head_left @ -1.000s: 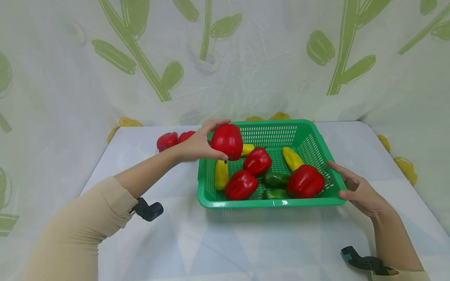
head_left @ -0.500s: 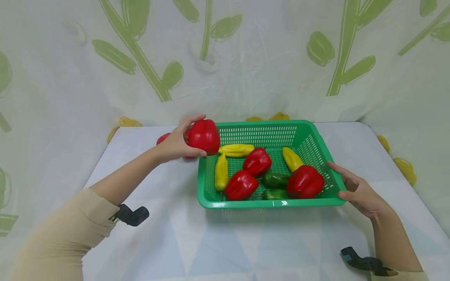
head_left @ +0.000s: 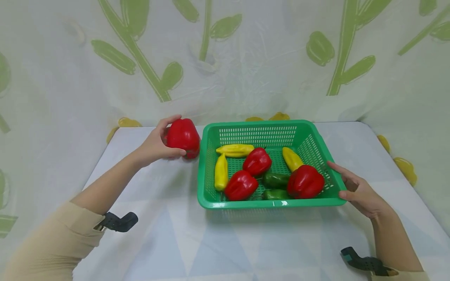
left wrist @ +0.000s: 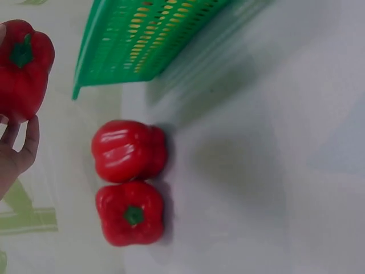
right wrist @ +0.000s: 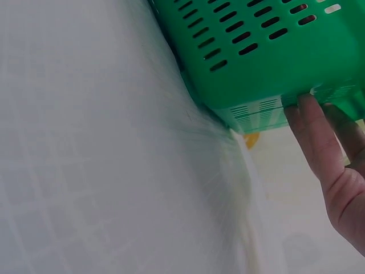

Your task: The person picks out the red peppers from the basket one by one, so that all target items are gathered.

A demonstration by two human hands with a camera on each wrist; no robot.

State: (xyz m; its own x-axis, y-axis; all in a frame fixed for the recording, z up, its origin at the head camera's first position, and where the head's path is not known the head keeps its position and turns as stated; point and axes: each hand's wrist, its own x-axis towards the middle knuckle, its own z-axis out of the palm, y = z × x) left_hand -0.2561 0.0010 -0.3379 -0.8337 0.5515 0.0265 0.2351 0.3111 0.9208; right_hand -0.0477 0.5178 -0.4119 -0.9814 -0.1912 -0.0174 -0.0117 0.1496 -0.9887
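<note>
In the head view my left hand [head_left: 153, 147] holds a red bell pepper [head_left: 183, 135] just left of the green plastic basket [head_left: 277, 202], above the table. The left wrist view shows this pepper [left wrist: 25, 74] with its green stem, and fingertips against its side. Two more red bell peppers, one lying sideways [left wrist: 129, 150] and one stem out [left wrist: 131, 213], sit on the table side by side. My right hand [head_left: 362, 195] holds the basket's right rim, thumb at the front corner. In the right wrist view its fingers [right wrist: 316, 134] lie against the outer wall.
Inside the basket lie red bell peppers [head_left: 258, 161], yellow peppers [head_left: 221, 172] and green peppers [head_left: 275, 180]. A white table [head_left: 225, 242] with pale blue triangles carries everything. Behind it hangs a pale curtain [head_left: 267, 58] with green leaves.
My left hand has carried the red bell pepper leftward from over the basket to beyond its left rim. The right hand and the basket stay in place.
</note>
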